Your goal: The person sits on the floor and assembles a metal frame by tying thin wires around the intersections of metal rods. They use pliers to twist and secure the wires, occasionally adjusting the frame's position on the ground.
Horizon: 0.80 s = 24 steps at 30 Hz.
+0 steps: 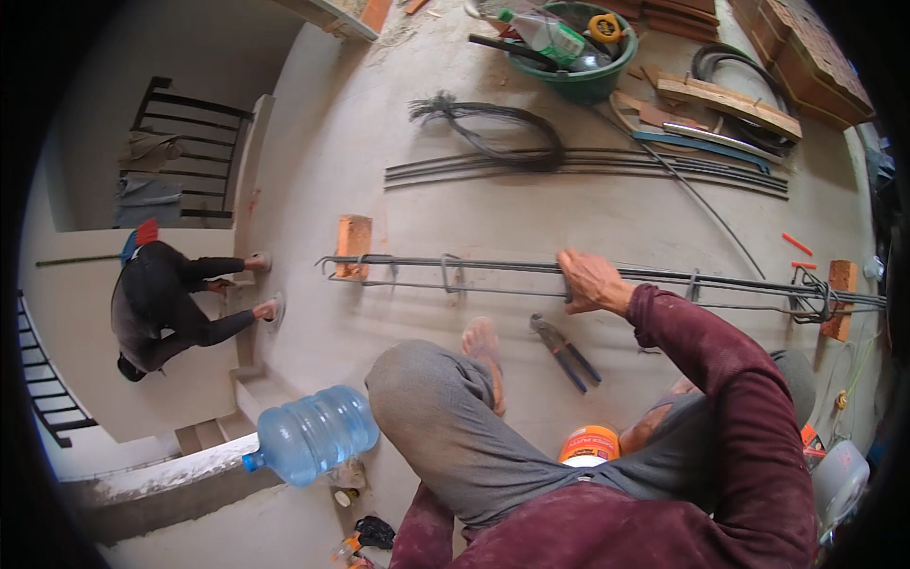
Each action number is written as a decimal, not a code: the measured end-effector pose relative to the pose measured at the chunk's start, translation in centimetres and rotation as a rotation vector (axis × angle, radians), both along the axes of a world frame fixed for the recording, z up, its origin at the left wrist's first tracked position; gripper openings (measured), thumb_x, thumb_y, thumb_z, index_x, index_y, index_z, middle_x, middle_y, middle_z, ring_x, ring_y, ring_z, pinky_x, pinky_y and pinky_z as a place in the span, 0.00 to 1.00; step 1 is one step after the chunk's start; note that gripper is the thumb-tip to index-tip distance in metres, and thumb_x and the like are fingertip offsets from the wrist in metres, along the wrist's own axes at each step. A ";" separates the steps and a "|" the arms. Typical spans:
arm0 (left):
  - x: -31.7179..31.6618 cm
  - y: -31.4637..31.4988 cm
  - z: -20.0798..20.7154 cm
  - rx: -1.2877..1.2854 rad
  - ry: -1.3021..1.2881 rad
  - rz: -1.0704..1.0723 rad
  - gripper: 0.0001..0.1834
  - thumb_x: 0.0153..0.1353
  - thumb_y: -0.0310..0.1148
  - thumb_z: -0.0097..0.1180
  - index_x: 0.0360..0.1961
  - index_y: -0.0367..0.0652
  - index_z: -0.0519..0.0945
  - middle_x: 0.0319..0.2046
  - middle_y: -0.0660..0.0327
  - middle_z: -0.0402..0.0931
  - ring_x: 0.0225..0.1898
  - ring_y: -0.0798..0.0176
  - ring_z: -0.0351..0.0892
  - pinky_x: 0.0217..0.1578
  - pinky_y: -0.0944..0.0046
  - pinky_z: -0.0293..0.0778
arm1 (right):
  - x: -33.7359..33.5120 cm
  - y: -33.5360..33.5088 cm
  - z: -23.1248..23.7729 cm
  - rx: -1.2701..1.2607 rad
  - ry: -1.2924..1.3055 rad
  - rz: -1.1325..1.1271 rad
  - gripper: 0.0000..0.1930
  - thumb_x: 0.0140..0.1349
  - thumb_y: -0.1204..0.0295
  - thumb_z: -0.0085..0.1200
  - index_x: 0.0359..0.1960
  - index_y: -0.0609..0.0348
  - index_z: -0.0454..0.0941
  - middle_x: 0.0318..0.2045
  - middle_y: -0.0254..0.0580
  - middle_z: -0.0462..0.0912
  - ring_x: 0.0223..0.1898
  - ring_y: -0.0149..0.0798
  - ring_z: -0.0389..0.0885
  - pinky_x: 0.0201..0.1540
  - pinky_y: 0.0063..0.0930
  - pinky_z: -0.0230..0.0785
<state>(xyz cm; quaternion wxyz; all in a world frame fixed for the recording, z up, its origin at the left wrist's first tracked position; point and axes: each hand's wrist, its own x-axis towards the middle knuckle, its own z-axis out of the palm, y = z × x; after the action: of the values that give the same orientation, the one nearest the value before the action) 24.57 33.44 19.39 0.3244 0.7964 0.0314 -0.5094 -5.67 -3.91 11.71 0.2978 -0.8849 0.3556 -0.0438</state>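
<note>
A bundle of long steel reinforcing bars (502, 266) lies across two upright bricks, the left brick (354, 235) and the right brick (840, 299). Bent stirrups, such as one steel stirrup (696, 284), hang around the bars at intervals. My right hand (595, 283) is closed at the middle of the bars, its fingers around what looks like another stirrup; the fingers partly hide it. On the floor just below that hand rest pincers with dark blue handles (569, 358), jaws pointing up-left. Only my left sleeve shows, at the bottom edge; my left hand is out of sight.
Beyond the bars lie loose rods (664, 171) and a coil of tie wire (517, 142). A green basin (607, 85) holds a bottle and tools. An orange-labelled bucket (590, 444) is between my legs, a blue water jug (318, 434) left. Another person (166, 294) bends down far left.
</note>
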 end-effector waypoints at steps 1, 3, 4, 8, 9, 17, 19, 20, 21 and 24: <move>0.3 -0.4 0.9 -0.041 0.016 0.069 0.32 0.69 0.52 0.41 0.69 0.48 0.58 0.64 0.51 0.62 0.66 0.49 0.60 0.62 0.56 0.64 | -0.1 0.0 -0.1 0.007 -0.001 0.008 0.36 0.33 0.61 0.71 0.41 0.66 0.64 0.38 0.54 0.74 0.36 0.55 0.80 0.36 0.43 0.77; 0.9 -1.7 2.7 -0.132 0.054 0.231 0.32 0.70 0.51 0.41 0.69 0.48 0.57 0.65 0.51 0.62 0.66 0.49 0.60 0.62 0.56 0.63 | -0.4 -0.2 -0.2 0.020 0.005 0.026 0.37 0.32 0.61 0.72 0.42 0.67 0.64 0.38 0.54 0.74 0.36 0.56 0.80 0.36 0.43 0.77; 1.5 -3.1 2.8 -0.190 0.077 0.308 0.32 0.70 0.51 0.41 0.69 0.48 0.57 0.65 0.51 0.61 0.67 0.49 0.60 0.62 0.56 0.63 | -0.5 -1.0 -0.3 0.106 0.044 0.042 0.39 0.32 0.58 0.73 0.42 0.66 0.64 0.39 0.54 0.74 0.41 0.55 0.78 0.40 0.42 0.75; 5.2 -10.3 -1.6 -0.448 0.157 0.367 0.31 0.71 0.50 0.40 0.70 0.49 0.56 0.66 0.52 0.60 0.68 0.50 0.58 0.63 0.57 0.63 | -1.6 -2.5 -1.8 0.119 -0.296 0.185 0.47 0.31 0.49 0.75 0.50 0.62 0.65 0.42 0.52 0.74 0.50 0.53 0.73 0.50 0.41 0.67; 7.2 -12.2 -3.7 -0.540 0.148 0.262 0.33 0.71 0.53 0.39 0.71 0.49 0.53 0.69 0.52 0.54 0.69 0.50 0.55 0.65 0.53 0.60 | -1.1 -2.7 -1.0 0.162 -0.265 0.204 0.48 0.31 0.47 0.75 0.51 0.61 0.65 0.43 0.52 0.74 0.50 0.54 0.72 0.51 0.42 0.67; 16.1 -27.9 -15.2 -0.783 0.123 0.779 0.33 0.72 0.56 0.27 0.64 0.41 0.60 0.63 0.48 0.63 0.64 0.48 0.65 0.62 0.46 0.66 | 0.4 -3.8 2.0 0.372 -0.181 0.276 0.48 0.44 0.42 0.67 0.59 0.62 0.63 0.50 0.54 0.76 0.48 0.56 0.75 0.50 0.44 0.68; 15.4 -30.7 -14.9 -0.882 0.244 0.773 0.34 0.72 0.56 0.24 0.63 0.39 0.63 0.61 0.49 0.67 0.63 0.48 0.67 0.61 0.43 0.67 | -0.1 -4.1 -0.7 0.591 -0.193 0.044 0.39 0.52 0.47 0.62 0.57 0.64 0.67 0.50 0.54 0.76 0.47 0.54 0.77 0.48 0.42 0.70; 14.6 -31.7 -14.8 -0.954 0.310 0.772 0.33 0.72 0.56 0.23 0.62 0.39 0.63 0.61 0.50 0.67 0.63 0.48 0.67 0.61 0.42 0.67 | -0.8 -4.2 -1.3 0.696 -0.185 -0.075 0.34 0.57 0.49 0.59 0.56 0.65 0.70 0.50 0.54 0.77 0.46 0.53 0.77 0.48 0.41 0.71; 14.6 -32.4 -14.8 -1.037 0.356 0.766 0.33 0.72 0.55 0.23 0.62 0.39 0.64 0.60 0.51 0.68 0.63 0.48 0.67 0.61 0.41 0.67 | -0.9 -4.1 -0.9 0.633 -0.167 -0.076 0.30 0.58 0.52 0.57 0.53 0.66 0.72 0.49 0.53 0.77 0.45 0.51 0.78 0.46 0.40 0.71; 14.4 -33.8 -14.5 -1.040 0.398 0.781 0.32 0.73 0.53 0.23 0.62 0.39 0.64 0.61 0.52 0.68 0.64 0.49 0.65 0.61 0.39 0.67 | 0.1 -3.3 0.8 0.671 -0.194 -0.206 0.22 0.61 0.57 0.54 0.42 0.69 0.78 0.44 0.52 0.79 0.40 0.47 0.80 0.40 0.34 0.72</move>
<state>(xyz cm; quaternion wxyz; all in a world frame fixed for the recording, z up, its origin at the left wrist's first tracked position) 39.02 -0.36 4.85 0.8132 0.3582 0.1269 -0.4408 -5.61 -7.16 12.56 0.5979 -0.6891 0.4078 -0.0382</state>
